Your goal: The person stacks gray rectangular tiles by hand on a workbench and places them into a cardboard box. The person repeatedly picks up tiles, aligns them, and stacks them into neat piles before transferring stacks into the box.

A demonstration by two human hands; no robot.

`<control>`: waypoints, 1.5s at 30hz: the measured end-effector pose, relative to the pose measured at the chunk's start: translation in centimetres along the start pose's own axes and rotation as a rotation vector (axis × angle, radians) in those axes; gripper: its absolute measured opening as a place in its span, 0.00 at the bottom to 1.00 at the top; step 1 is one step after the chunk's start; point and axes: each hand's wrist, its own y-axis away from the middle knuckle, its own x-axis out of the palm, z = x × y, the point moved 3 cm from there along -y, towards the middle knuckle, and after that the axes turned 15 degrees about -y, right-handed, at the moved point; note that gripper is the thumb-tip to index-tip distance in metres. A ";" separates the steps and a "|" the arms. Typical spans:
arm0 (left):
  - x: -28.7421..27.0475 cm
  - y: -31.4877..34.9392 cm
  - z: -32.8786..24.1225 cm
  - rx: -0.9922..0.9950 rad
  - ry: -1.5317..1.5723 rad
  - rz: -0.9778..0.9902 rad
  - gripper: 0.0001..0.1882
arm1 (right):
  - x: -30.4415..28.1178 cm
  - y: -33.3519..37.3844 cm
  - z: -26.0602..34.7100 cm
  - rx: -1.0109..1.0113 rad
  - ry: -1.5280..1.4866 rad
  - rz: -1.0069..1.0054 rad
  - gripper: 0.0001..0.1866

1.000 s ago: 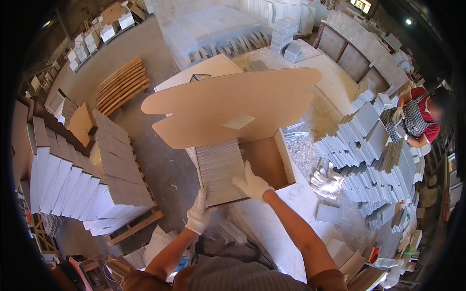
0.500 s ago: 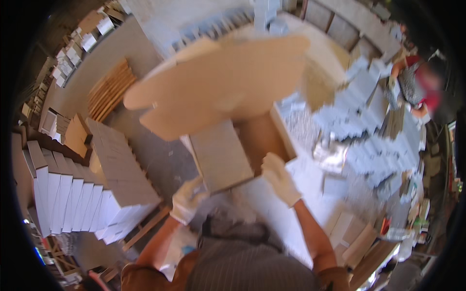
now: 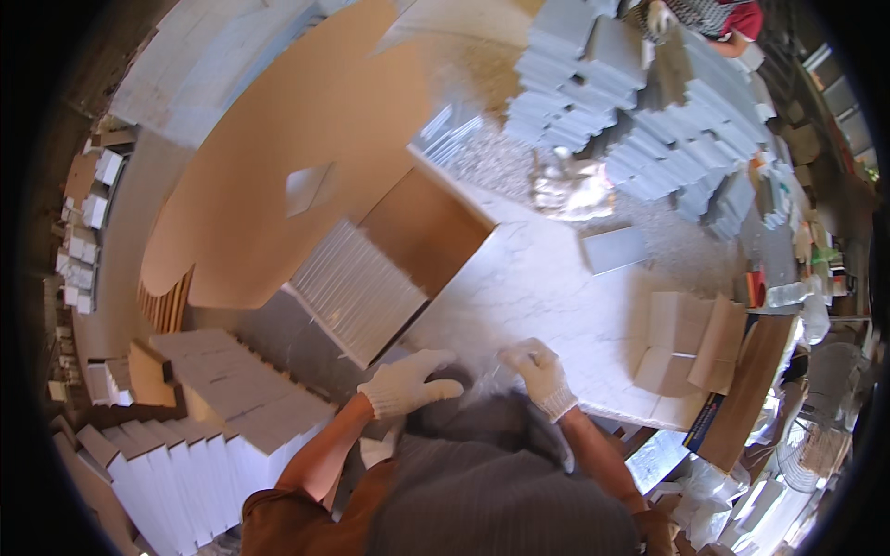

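Observation:
Both my hands wear white knit gloves and are close to my body, at the near edge of the table. My left hand (image 3: 413,382) is open, thumb and fingers apart, just below the near corner of a cardboard box (image 3: 454,262). My right hand (image 3: 540,371) has its fingers curled together beside a blurred, clear plastic-like patch (image 3: 487,372); what it pinches is too unclear to name. The box stands open, its large brown lid (image 3: 306,120) raised on the far left side. Thin whitish pieces (image 3: 357,287) fill its near-left half in a row; bare brown cardboard shows in the other.
Grey-blue stacked pieces (image 3: 667,139) cover the far right of the marbled white table (image 3: 528,278), with one flat grey piece (image 3: 614,250) nearer. Folded cardboard (image 3: 681,343) lies at right. White cartons (image 3: 199,473) are stacked at left. A co-worker's gloved hand (image 3: 660,18) shows at the top.
My hands have drawn back from the box toward my body. The view has turned, so the box appears farther left and more slanted. My right hand's fingers have curled in.

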 end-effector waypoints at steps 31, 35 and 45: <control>17.2 -20.5 -11.5 -0.058 0.728 -0.381 0.11 | -22.0 9.3 -2.9 -0.157 -0.599 -0.446 0.12; 17.9 -20.0 -7.5 -0.163 0.853 -0.493 0.09 | -22.5 9.1 -5.8 -0.310 -0.638 -0.430 0.12; 16.6 -17.0 -3.6 -0.182 0.982 -0.655 0.05 | -22.0 13.4 -7.4 -0.071 -0.950 -0.617 0.11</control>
